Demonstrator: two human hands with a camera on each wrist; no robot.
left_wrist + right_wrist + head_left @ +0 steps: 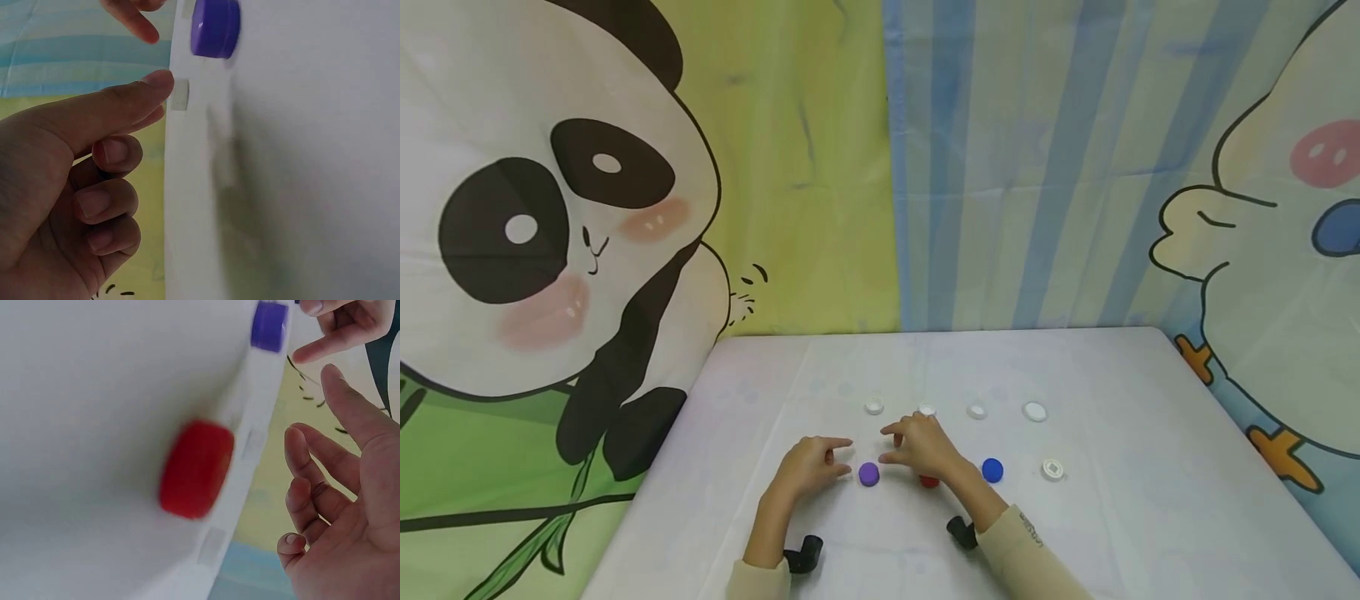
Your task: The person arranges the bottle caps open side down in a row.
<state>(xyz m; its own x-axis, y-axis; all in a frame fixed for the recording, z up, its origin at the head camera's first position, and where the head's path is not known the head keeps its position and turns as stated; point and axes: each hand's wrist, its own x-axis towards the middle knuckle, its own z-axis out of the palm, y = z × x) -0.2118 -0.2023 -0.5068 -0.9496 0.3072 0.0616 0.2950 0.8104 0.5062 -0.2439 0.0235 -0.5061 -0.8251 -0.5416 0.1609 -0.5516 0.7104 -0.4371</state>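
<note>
A purple bottle cap (868, 474) sits on the white table between my two hands. My left hand (811, 468) is just left of it, thumb and index finger stretched toward the cap, nothing held. In the left wrist view the other fingers of that hand (94, 187) bend loosely. Above and to the right of the purple cap is my right hand (925, 446), thumb and index finger spread apart, also holding nothing. Below that hand a red cap (197, 470) stands on the table, partly hidden by the hand in the head view.
To the right lie a blue cap (992, 470) and a white ringed cap (1052, 470). Farther back is a row of white round pieces, including one at the left (874, 406) and one at the right (1034, 412). Printed cloth (820, 167) hangs behind the table (1120, 533).
</note>
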